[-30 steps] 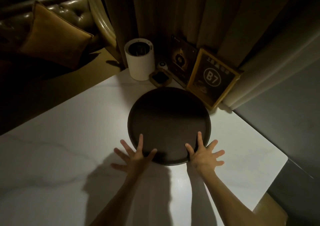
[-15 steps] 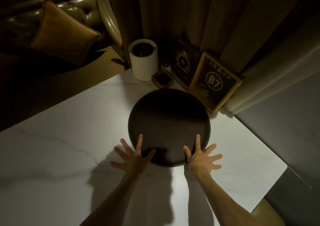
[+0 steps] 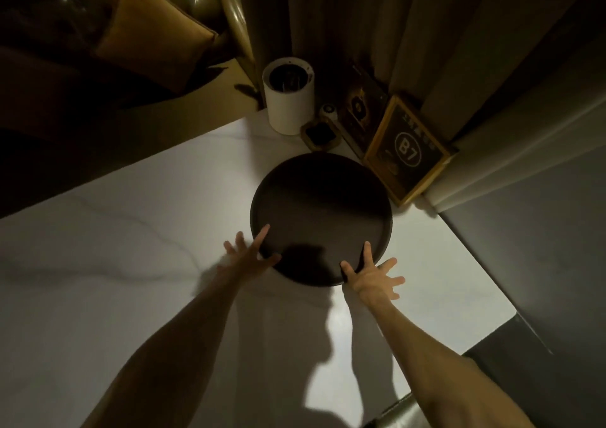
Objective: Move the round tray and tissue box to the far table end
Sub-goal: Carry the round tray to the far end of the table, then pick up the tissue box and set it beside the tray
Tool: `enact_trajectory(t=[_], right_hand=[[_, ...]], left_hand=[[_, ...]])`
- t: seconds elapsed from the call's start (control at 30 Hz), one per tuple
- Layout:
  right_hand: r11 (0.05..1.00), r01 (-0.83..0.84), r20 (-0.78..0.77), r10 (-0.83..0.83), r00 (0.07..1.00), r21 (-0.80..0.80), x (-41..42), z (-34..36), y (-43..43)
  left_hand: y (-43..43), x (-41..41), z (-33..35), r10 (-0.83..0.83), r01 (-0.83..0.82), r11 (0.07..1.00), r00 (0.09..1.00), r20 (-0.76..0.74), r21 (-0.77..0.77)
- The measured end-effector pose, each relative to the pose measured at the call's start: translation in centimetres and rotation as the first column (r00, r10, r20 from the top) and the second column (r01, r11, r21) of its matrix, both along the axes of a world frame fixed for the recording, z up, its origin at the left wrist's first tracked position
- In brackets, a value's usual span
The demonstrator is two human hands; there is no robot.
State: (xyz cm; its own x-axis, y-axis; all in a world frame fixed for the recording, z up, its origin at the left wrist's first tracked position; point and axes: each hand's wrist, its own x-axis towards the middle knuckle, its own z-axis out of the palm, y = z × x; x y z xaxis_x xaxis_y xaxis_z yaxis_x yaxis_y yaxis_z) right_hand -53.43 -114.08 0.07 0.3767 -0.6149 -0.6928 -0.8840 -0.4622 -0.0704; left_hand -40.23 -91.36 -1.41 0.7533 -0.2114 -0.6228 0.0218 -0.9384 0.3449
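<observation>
At far table [image 3: 131, 263] end, both hands, left [image 3: 249, 257] & right [image 3: 373, 280], spread flat vs empty round tray [image 3: 321, 211] rim.

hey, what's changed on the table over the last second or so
The round tray slid a little farther toward the far end, now nearly touching the small dark dish. Both hands, left and right, keep pushing its near rim, fingers spread. The white cylinder and B7 sign stayed put.
</observation>
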Motion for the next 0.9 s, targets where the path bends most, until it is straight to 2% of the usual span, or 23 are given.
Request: enact_trajectory(t=[0.07, 0.13, 0.2, 0.27, 0.33, 0.47, 0.57, 0.7, 0.83, 0.87, 0.9], right_hand=[[0.995, -0.052, 0.036, 0.049, 0.998, 0.09, -0.9, 1.2, -0.8], [0.984, -0.123, 0.164, 0.101, 0.981, 0.132, -2.3, 2.9, -1.3], [0.979, -0.163, 0.248, 0.129, 0.96, 0.12, -3.2, 5.1, -1.0], [0.977, -0.185, 0.322, 0.143, 0.936, 0.104, -2.8, 7.7, 0.2], [0.949, -0.253, 0.398, 0.162, 0.903, 0.19, -1.2, 10.7, 2.0], [0.856, -0.454, 0.608, 0.227, 0.761, 0.249, 3.3, 16.9, 7.7], [0.77, -0.553, 0.719, 0.184, 0.671, 0.319, 5.0, 21.4, 14.0], [0.607, -0.718, 0.794, 0.224, 0.566, 0.341, 5.6, 24.2, 23.3], [0.464, -0.805, 0.818, 0.249, 0.519, 0.369, 4.3, 25.4, 31.6], [0.423, -0.829, 0.82, 0.276, 0.502, 0.365, 3.9, 25.8, 33.6], [0.382, -0.852, 0.82, 0.307, 0.482, 0.358, 3.5, 26.2, 35.6]], left_hand=[[2.4, -0.2, 2.1, -0.106, 0.107, 0.991, 0.994, 0.016, -0.075], [4.4, -1.8, 4.9, -0.206, 0.206, 0.978, 0.974, 0.093, 0.001], [5.8, -3.5, 8.1, -0.17, 0.154, 0.984, 0.958, 0.23, 0.088], [7.5, -4.8, 11.2, -0.056, 0.03, 0.996, 0.948, 0.314, 0.087], [9.8, -5.2, 14.2, 0.075, -0.089, 0.996, 0.917, 0.392, 0.017], [15.4, -5.9, 20.9, 0.357, -0.319, 0.934, 0.856, 0.374, -0.161], [20.1, -8.6, 25.0, 0.527, -0.458, 0.85, 0.738, 0.422, -0.26], [26.4, -14.1, 28.2, 0.694, -0.641, 0.711, 0.574, 0.435, -0.288], [33.1, -21.7, 29.1, 0.757, -0.733, 0.61, 0.427, 0.495, -0.301], [34.7, -23.7, 29.3, 0.778, -0.753, 0.571, 0.37, 0.507, -0.326], [36.2, -25.7, 29.4, 0.827, -0.789, 0.494, 0.298, 0.477, -0.364]])
